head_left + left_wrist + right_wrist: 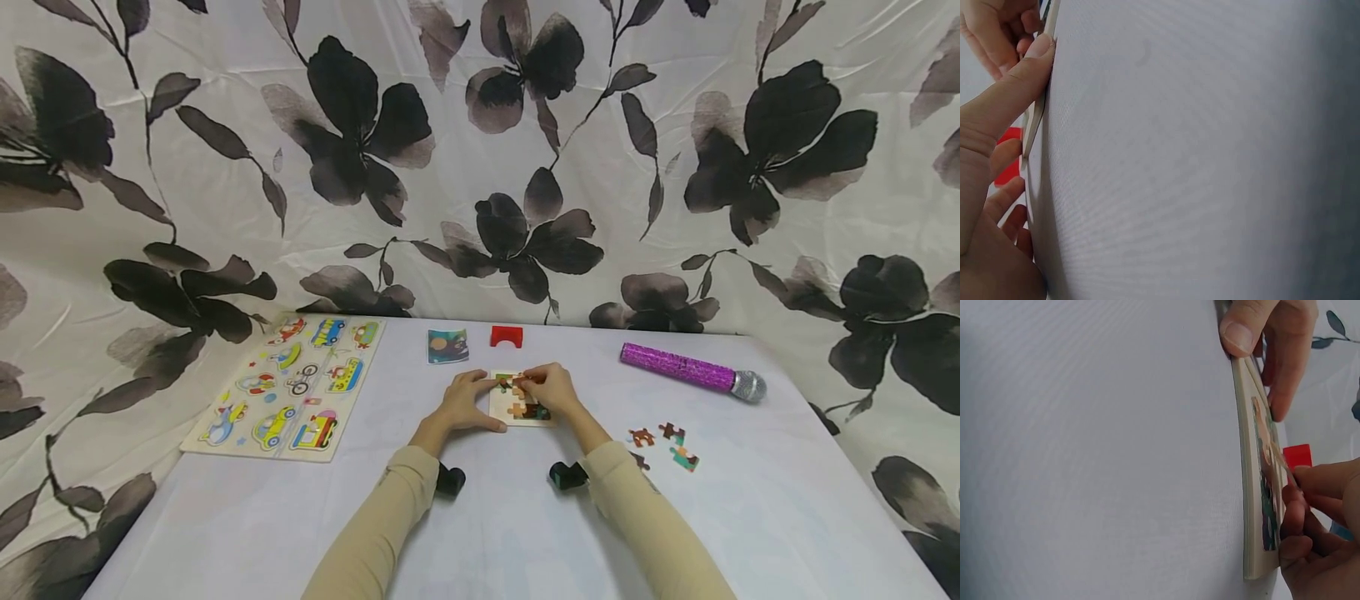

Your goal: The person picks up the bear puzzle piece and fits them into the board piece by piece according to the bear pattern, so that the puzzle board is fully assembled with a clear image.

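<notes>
A small wooden jigsaw board [534, 422] with a pale frame lies flat on the table, partly filled with brown, orange and green pieces. My left hand [463, 404] holds it at its left side, thumb on the near edge and fingers at the far side. Between thumb and fingers, my right hand [557, 390] pinches a thin jigsaw piece [1287, 467]; it is tilted, with its lower edge right at the board's picture. In the right wrist view the board's frame [1251, 506] shows edge-on. Part of the board's upper right is hidden by the right hand.
Several loose jigsaw pieces [642, 437] lie to the right. Behind them is a purple glitter microphone [678, 367]. A red arch block [506, 336] and a small picture card [447, 347] lie beyond the board. A large vehicle puzzle board [288, 392] is at the left.
</notes>
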Demonstrator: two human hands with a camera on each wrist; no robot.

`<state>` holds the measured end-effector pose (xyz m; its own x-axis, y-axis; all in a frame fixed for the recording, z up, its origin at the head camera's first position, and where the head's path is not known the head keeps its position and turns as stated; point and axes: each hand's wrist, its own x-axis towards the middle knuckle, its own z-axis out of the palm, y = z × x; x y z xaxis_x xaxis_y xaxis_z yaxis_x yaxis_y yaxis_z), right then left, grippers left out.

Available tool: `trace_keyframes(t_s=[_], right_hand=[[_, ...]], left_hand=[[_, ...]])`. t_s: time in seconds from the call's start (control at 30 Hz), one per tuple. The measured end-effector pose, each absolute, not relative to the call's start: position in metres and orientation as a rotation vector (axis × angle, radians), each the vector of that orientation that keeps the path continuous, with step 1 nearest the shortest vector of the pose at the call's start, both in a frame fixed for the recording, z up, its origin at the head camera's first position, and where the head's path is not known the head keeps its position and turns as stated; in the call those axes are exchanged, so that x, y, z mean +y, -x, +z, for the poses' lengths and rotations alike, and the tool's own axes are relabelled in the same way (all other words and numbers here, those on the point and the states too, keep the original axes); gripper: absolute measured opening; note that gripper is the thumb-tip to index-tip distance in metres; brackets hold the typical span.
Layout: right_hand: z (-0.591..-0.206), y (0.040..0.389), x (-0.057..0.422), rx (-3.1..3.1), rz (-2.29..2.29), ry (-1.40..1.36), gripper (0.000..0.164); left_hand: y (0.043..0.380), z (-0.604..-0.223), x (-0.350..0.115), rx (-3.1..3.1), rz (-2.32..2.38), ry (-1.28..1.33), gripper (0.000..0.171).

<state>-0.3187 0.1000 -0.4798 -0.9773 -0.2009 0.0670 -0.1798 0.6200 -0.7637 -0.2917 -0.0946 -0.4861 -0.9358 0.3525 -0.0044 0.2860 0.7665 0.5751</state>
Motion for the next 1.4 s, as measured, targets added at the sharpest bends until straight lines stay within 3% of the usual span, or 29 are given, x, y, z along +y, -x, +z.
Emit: trace_keyframes(t_s=[0.2, 0.53, 1.17, 1.4], right_hand=[[-0.478, 0.316, 0.104, 2.785, -1.247, 0.387, 0.025], [-0.474, 0.316, 0.110, 2.719, -1.166, 0.511, 0.048], [-0.469, 0.314, 0.108, 2.742, -1.008, 0.406, 0.044], [-0.471, 0.314, 0.111, 2.753, -1.005, 0.567, 0.037]], left_hand=[[0.291, -0.486, -0.094, 2.853, 0.885, -0.526, 0.084], [0.292, -0.485, -0.094, 2.858, 0.891, -0.516, 0.084], [0.293, -0.486, -0.093, 2.860, 0.875, -0.513, 0.085], [0.294, -0.488, -0.093, 2.857, 0.870, -0.507, 0.085]])
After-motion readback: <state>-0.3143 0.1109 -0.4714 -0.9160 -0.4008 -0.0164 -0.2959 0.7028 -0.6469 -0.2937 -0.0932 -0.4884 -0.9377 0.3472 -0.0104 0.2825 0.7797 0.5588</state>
